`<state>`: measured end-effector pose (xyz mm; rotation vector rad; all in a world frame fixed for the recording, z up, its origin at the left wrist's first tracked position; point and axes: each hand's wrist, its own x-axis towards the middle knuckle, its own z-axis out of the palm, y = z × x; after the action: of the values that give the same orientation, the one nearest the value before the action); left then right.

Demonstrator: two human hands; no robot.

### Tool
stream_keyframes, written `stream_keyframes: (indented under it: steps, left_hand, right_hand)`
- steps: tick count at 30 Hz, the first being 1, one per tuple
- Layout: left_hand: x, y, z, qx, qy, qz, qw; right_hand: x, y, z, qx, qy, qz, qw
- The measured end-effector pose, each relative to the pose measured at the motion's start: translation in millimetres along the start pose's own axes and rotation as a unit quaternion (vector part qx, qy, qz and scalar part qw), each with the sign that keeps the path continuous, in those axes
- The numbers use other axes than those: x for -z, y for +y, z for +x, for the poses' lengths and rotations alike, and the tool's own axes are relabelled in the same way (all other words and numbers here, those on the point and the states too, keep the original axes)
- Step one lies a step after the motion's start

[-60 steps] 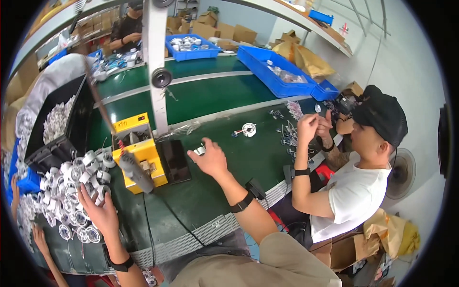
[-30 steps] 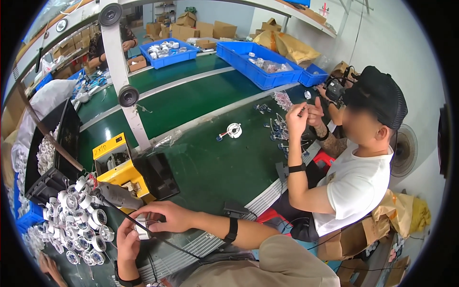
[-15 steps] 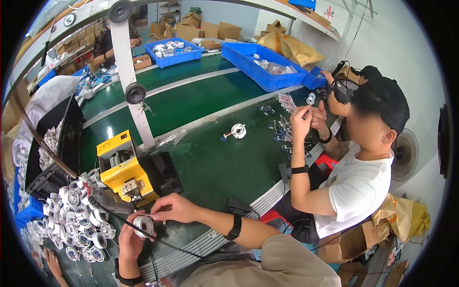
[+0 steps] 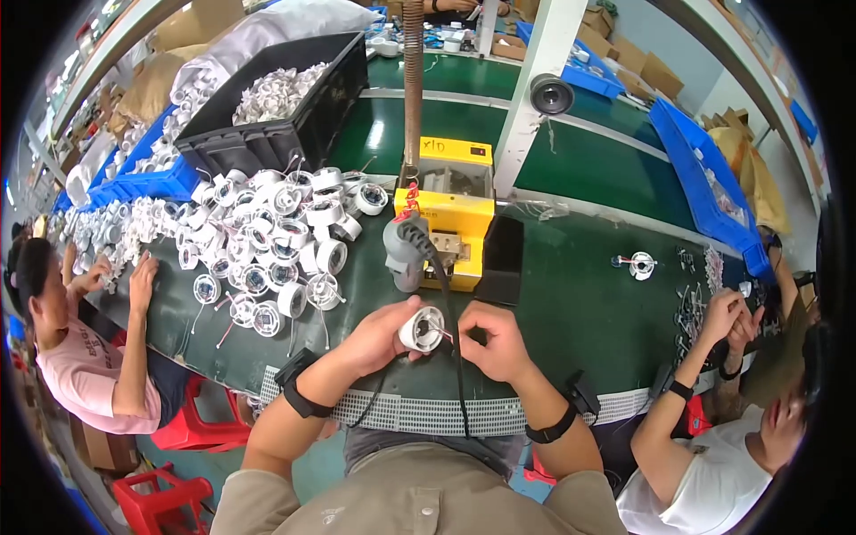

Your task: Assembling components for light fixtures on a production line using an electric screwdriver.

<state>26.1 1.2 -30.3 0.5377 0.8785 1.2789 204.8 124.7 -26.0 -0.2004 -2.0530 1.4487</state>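
Observation:
My left hand (image 4: 382,337) grips a small white round housing (image 4: 421,329) just above the near edge of the green conveyor belt (image 4: 580,303). My right hand (image 4: 492,341) pinches thin wires coming out of that housing's open face. Right behind both hands hangs a grey powered screwdriver (image 4: 403,252) with a black cable running down between my arms. Behind it stands a yellow fixture box (image 4: 453,207). A heap of similar white housings with wires (image 4: 276,232) lies to my left.
A black crate of white parts (image 4: 267,111) sits behind the heap. One person sits at my left with a hand (image 4: 141,267) on the belt, another at my right holds small parts in both hands (image 4: 733,314). Blue bins (image 4: 704,169) line the far right. A lone white part (image 4: 640,264) lies on the belt.
My view has swung left and down. My left hand has brought a white housing from the heap in front of me, and my right hand has come back from the belt to its wires.

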Motion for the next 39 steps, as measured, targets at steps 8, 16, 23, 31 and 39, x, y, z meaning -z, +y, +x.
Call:
stream_keyframes:
  steps: [8, 16, 23, 31, 39]
  left_hand:
    - [-15.7, -2.3, 2.7, -0.031, -0.002, 0.003, 1.000]
    - [-7.0, -7.2, -6.0, -0.096, 0.044, 0.037, 0.994]
    - [-7.3, -19.2, 3.3, -0.187, 0.052, 0.000, 0.981]
    - [-8.3, -25.8, 3.2, -0.221, 0.022, 0.018, 0.975]
    - [-8.8, -22.1, -7.0, -0.209, -0.024, 0.026, 0.977]
  right_hand:
    - [-4.0, -15.1, -4.2, -0.011, 0.055, -0.108, 0.993]
    - [-19.6, -16.6, -2.0, -0.040, 0.105, -0.056, 0.992]
    - [12.1, -18.9, -5.7, 0.141, 0.090, -0.202, 0.965]
    - [2.5, -25.9, -6.5, -0.051, 0.037, 0.067, 0.996]
    - [-7.7, -22.1, -4.5, -0.095, 0.048, 0.168, 0.980]
